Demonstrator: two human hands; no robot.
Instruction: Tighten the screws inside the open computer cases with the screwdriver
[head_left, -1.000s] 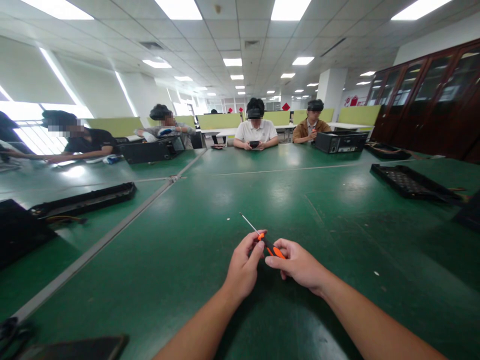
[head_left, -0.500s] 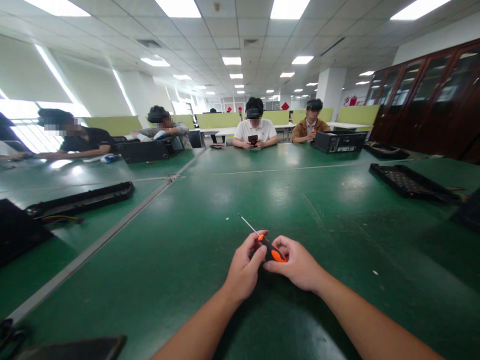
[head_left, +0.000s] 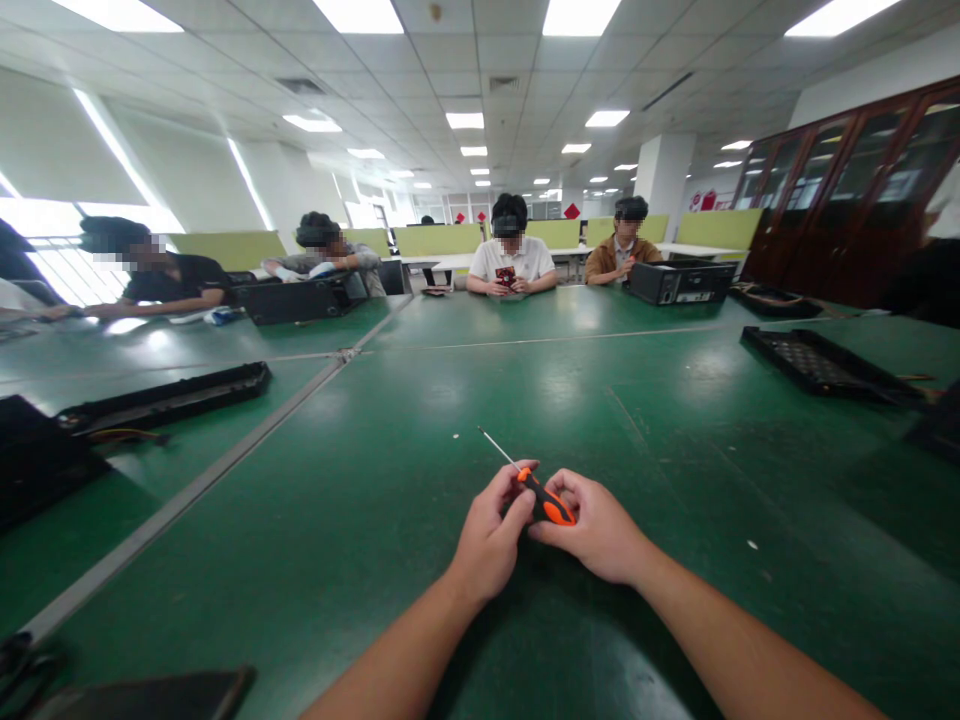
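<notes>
Screwdriver (head_left: 545,497), head view: held in both hands low centre, above the green table (head_left: 360,570), shank aimed up-left, tip free of contact as far as I can see.

Around it: bare tabletop right by the hands, nothing blocking. Small white specks up-left and off to the right. Metal strip (head_left: 187,507) cuts diagonally across the left. Beyond it, long black panel (head_left: 169,399) with a raised edge, loose wires, and a dark box (head_left: 37,460) cut by frame edge. Dark flat piece (head_left: 157,695) bottom left, mostly out of frame. Right side: shallow black tray (head_left: 821,362), patterned inside. Far side: two black computer cases, left (head_left: 292,300) and right (head_left: 681,283); co-workers seated behind, the one in white (head_left: 534,262) holding a small device.

Materials: slim bright metal shank; fat contoured handle, black with orange inserts and orange collar. Tabletop smooth, glossy, scuffed.

Fingers: left hand (head_left: 487,535) has thumb and fingers pinched on the handle's front, near the collar. Right hand (head_left: 596,528) curls around the butt end, thumb below, fingertips behind; can't tell how firmly, or whether it clamps at all.
</notes>
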